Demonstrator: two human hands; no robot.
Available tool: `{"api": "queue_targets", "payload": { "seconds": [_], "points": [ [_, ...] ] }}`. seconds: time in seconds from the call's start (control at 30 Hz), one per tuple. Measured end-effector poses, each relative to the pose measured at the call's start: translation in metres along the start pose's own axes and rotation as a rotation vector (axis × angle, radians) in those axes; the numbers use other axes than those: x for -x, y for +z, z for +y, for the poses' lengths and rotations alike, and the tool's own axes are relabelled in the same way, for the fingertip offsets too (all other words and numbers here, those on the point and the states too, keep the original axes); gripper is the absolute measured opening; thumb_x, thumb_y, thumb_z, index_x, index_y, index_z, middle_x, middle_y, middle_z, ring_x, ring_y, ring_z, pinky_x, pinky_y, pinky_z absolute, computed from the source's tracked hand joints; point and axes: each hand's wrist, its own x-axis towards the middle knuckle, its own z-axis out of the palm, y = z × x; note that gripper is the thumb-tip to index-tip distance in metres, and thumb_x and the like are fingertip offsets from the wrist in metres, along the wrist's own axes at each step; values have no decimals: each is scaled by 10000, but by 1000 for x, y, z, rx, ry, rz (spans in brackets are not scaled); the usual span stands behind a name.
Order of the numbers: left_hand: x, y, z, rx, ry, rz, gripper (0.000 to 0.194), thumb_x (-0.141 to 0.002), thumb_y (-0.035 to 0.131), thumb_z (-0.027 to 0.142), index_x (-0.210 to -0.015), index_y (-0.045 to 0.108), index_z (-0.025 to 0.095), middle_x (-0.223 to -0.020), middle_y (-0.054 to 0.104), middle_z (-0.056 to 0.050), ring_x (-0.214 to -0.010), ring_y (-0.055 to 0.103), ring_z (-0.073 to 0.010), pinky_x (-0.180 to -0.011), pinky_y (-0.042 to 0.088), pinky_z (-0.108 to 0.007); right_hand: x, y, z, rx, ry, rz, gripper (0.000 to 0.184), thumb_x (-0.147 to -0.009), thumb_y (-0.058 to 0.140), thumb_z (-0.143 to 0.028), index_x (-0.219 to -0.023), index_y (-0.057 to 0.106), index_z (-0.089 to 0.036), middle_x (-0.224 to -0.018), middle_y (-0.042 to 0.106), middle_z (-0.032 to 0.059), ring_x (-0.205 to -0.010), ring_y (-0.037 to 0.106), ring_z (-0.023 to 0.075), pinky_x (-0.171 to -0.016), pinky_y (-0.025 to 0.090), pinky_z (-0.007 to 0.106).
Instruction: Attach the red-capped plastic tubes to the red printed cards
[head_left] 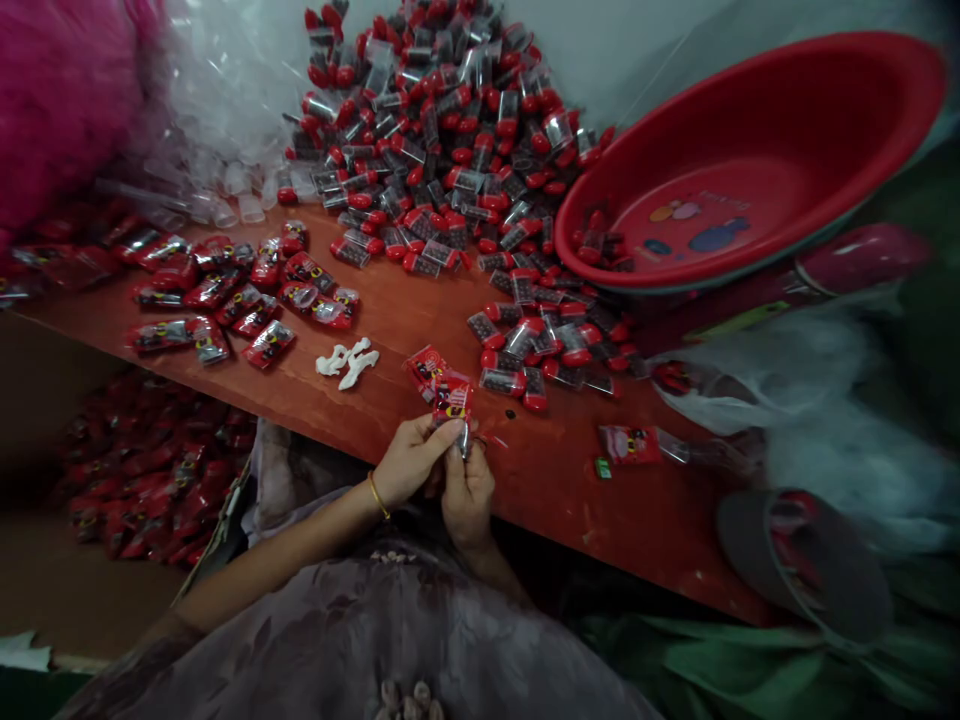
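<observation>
Near the table's front edge, my left hand [412,458] and my right hand [466,492] meet around a small red printed packet [452,398]. Both thumbs and fingers pinch its lower end, where a clear or silvery part shows between them. Another red packet [425,368] lies flat on the table just beyond, partly overlapped by the held one. To the left rest some crumpled white pieces [347,362]. Beyond my hands spreads a large heap of clear tubes with red ends and dark contents [450,150].
Filled red packets [247,290] lie at the left of the orange-brown table [555,480], with clear plastic cups [240,190] behind. A red basin [750,180] leans at the right above a grey container [806,565]. Below left, a cardboard box [37,590] holds many red packets.
</observation>
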Motion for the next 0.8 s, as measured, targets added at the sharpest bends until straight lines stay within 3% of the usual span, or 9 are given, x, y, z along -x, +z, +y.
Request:
{"api": "queue_targets", "payload": {
  "seconds": [0.1, 0.2, 0.27, 0.37, 0.5, 0.7, 0.8],
  "points": [
    [1, -1, -3, 15, 1, -7, 492, -707, 577, 613, -778, 601, 127, -387, 438, 76, -272, 370, -53, -277, 287, -164, -5, -4, -1, 14, 8, -13, 260, -874, 447, -425, -779, 520, -195, -529, 521, -48, -422, 478, 81, -392, 397, 188],
    [0, -7, -2, 61, 5, -69, 463, -688, 618, 587, -680, 580, 126, -405, 484, 46, -329, 447, -72, -351, 363, -182, -14, -11, -1, -60, 32, -107, 276, -854, 482, -430, -695, 473, -205, -457, 482, -73, -358, 439, 71, -361, 372, 183],
    [-2, -10, -1, 118, 17, -105, 440, -687, 647, 549, -739, 619, 113, -471, 548, 20, -381, 498, -89, -406, 417, -207, -19, -14, -1, -98, 42, -189, 273, -826, 531, -424, -674, 466, -206, -434, 479, -81, -342, 434, 70, -359, 365, 183],
    [-2, -10, -1, 240, 21, -17, 467, -689, 658, 533, -884, 655, 109, -653, 655, -30, -409, 506, -85, -411, 422, -222, -22, -15, -1, -114, 41, -248, 260, -779, 600, -398, -649, 490, -201, -414, 481, -86, -331, 430, 68, -359, 355, 179],
    [1, -5, -6, 308, -12, 51, 495, -618, 727, 520, -874, 682, 98, -868, 706, -104, -507, 551, -92, -469, 434, -222, -23, -12, 2, -125, 6, -169, 307, -729, 665, -370, -556, 485, -191, -390, 472, -80, -326, 414, 64, -360, 341, 180],
    [8, -10, -6, 369, -60, 46, 526, -588, 745, 534, -870, 700, 92, -829, 714, -111, -669, 630, -160, -622, 477, -263, -25, 0, 11, -118, -32, -102, 408, -665, 721, -426, -473, 452, -186, -396, 454, -70, -356, 381, 61, -379, 331, 193],
    [16, -19, 1, 392, -79, 56, 497, -611, 741, 516, -868, 696, 92, -850, 716, -119, -835, 655, -227, -770, 495, -324, -27, 12, 11, -38, -80, -149, 410, -657, 716, -470, -487, 475, -185, -434, 471, -63, -401, 390, 65, -412, 347, 197]
  ]
}}
